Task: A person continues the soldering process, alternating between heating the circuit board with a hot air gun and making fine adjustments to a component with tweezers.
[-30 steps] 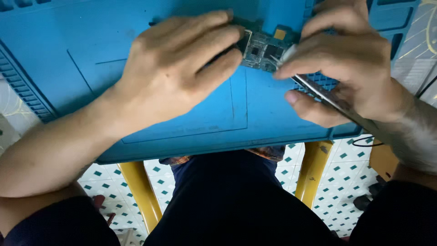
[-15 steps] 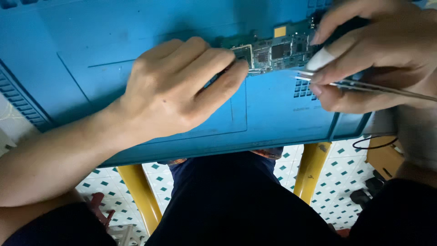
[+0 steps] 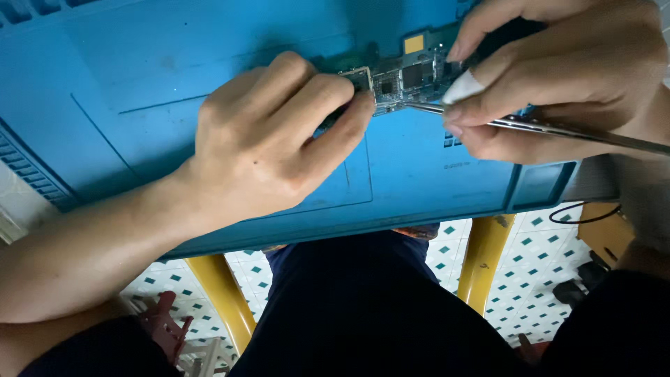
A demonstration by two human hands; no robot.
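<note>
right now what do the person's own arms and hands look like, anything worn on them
Both hands are bare: no gloves, rings or watch show. The left hand leads into a bare forearm with no sleeve in view. The right hand has a white wrap or finger cot over one fingertip, and its wrist runs out of frame at the right edge.

A green circuit board (image 3: 408, 77), studded with small chips, metal shields and a yellow patch, is lying flat on the blue work mat, partly hidden under fingers. Slim metal tweezers (image 3: 544, 128) are being held nearly level, their tips resting at the board's near edge.
</note>
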